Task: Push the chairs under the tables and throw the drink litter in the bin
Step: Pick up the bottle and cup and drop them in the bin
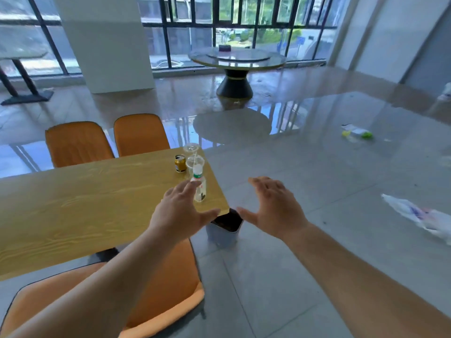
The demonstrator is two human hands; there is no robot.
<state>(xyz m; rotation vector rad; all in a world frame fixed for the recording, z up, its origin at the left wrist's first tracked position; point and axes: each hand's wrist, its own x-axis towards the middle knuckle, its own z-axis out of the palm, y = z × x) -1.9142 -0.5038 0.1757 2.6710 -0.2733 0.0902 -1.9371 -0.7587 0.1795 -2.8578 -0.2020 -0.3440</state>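
A wooden table (73, 211) runs across the left half of the view. On its right end stand a gold can (180, 163), a clear plastic cup with a straw (194, 162), a clear lid (191, 148) and a small clear bottle (200, 189). My left hand (178, 213) hovers open above the table's near corner, fingertips just short of the bottle. My right hand (274, 206) is open in the air to the right of the table. A grey bin (225, 230) stands on the floor beside the table corner, between my hands. An orange chair (156, 289) sits below my left arm, partly under the table.
Two orange chairs (78, 142) (140, 134) stand at the table's far side. Litter lies on the tiled floor: a green and white wrapper (357, 133) and a white plastic bag (419, 213). A round glass table (236, 61) and a white pillar (109, 42) are further back.
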